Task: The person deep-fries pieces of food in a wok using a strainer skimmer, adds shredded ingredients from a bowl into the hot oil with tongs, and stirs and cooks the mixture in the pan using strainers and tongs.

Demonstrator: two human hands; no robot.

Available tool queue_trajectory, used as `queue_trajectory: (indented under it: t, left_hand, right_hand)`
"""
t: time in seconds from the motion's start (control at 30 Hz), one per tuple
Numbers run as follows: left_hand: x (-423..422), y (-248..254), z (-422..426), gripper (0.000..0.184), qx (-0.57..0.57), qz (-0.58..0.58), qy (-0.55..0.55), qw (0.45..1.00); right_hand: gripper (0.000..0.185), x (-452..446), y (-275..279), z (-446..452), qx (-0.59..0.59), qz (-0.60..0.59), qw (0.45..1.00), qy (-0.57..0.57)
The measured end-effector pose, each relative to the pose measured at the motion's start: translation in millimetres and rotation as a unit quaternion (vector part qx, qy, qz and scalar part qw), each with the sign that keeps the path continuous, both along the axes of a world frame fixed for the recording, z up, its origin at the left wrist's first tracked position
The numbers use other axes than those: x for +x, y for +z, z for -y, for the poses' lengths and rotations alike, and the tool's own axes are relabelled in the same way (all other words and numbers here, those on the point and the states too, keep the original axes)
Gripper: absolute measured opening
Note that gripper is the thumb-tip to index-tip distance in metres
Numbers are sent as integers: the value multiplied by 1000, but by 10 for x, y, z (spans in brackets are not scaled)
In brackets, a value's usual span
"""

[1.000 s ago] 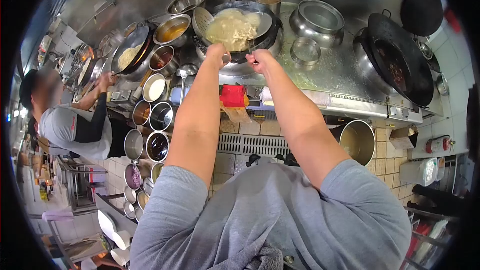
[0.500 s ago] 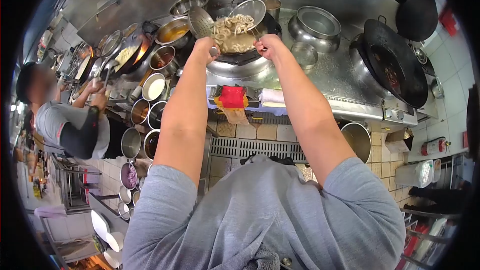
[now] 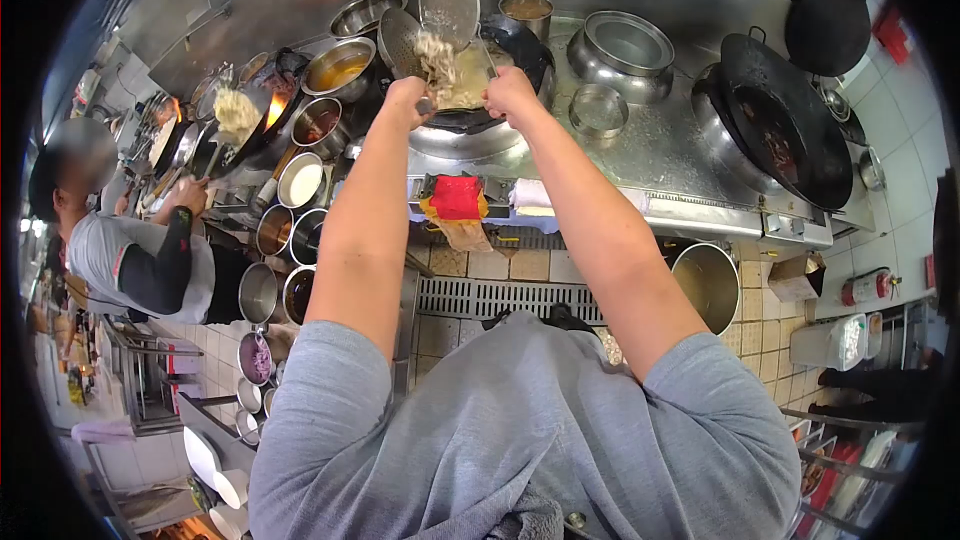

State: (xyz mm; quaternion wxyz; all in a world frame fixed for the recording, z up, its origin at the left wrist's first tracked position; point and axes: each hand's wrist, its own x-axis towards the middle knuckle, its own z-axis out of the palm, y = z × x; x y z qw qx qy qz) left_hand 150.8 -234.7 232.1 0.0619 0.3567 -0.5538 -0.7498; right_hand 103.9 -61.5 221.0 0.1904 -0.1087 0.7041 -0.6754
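Note:
My left hand (image 3: pixel 408 102) is closed round the handle of a perforated skimmer (image 3: pixel 400 43), whose bowl stands tilted at the left side of a wok (image 3: pixel 527 48). In my right hand (image 3: pixel 511 97) is the handle of a round mesh strainer (image 3: pixel 449 2), raised almost upright above the wok's far side. Pale strips of food (image 3: pixel 438 60), blurred by motion, lie between the two tools, against the skimmer's bowl. Below them the wok holds cloudy, pale liquid (image 3: pixel 466 87). My forearms hide part of the stove's front.
Left of the wok stand a bowl of yellow liquid (image 3: pixel 340 68) and a pot of white liquid (image 3: pixel 300 181). A small round pan (image 3: pixel 599 110) and large lidded pot (image 3: pixel 628 45) are right. A co-worker (image 3: pixel 150 250) tosses food over a flame at left.
My right hand has moved left, and the mesh strainer has swung up and left, tipping the pale strips toward the skimmer. My left hand has barely moved. The co-worker's food is now airborne.

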Motion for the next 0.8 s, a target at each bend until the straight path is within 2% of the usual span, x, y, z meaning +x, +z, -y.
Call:
queue_trajectory:
  t: [0.1,0.17,0.2,0.23,0.27,0.33,0.37,0.43,0.47,0.5,0.53,0.57,0.63,0.67,0.7,0.77,0.8]
  left_hand:
    - [25,-56,238,5,-11,7,-29,999]
    - [168,23,208,6,-121,50,-41,991]
    - [131,-42,256,12,-163,69,-37,984]
    - [92,-90,254,12,-165,72,-33,983]
    - [43,-141,246,15,-248,99,-36,963]
    - [-161,-466,352,21,-388,179,-26,904]
    - [-161,-466,275,21,-388,180,-24,904]
    - [-203,-490,59,19,-587,195,-155,770]
    - [-239,-517,-16,19,-586,198,-153,770]
    - [-291,-553,-76,18,-534,192,-166,807]
    - [-330,-612,-97,18,-477,184,-179,840]
    - [-492,-863,41,18,-477,185,-176,841]
    - [-818,-1511,409,17,-571,91,-217,786]
    - [-638,-1098,124,15,-371,116,-131,912]
    - [-467,-782,-75,15,-372,115,-127,912]
    - [-210,-381,-322,12,-119,44,-9,992]
    - [-155,-297,-326,12,-120,43,-9,992]
  right_hand:
    - [54,-77,112,-234,-22,62,997,26]
    - [49,-293,66,-381,10,28,998,52]
    - [36,-318,130,-465,151,-102,983,10]
    - [24,-343,128,-520,286,-225,931,-35]
    - [24,-431,78,-499,337,-260,903,-68]
    - [24,-458,32,-538,349,-240,903,-67]
    - [23,-477,23,-549,362,-226,902,-69]
    - [18,-438,-125,-497,359,-219,906,-39]
    - [18,-424,-275,-442,358,-208,910,-11]
    - [18,-451,-479,-330,242,-27,970,1]
    - [18,-448,-628,-232,116,157,981,12]
    - [18,-338,-539,-208,116,156,981,15]
    - [15,-10,-299,-247,-56,324,945,-4]
    - [16,-24,-322,-233,-111,362,924,49]
    - [16,-96,-427,-206,-111,360,925,53]
    - [13,-306,-673,-219,-243,461,853,22]
    - [13,-394,-668,-315,-288,510,810,30]
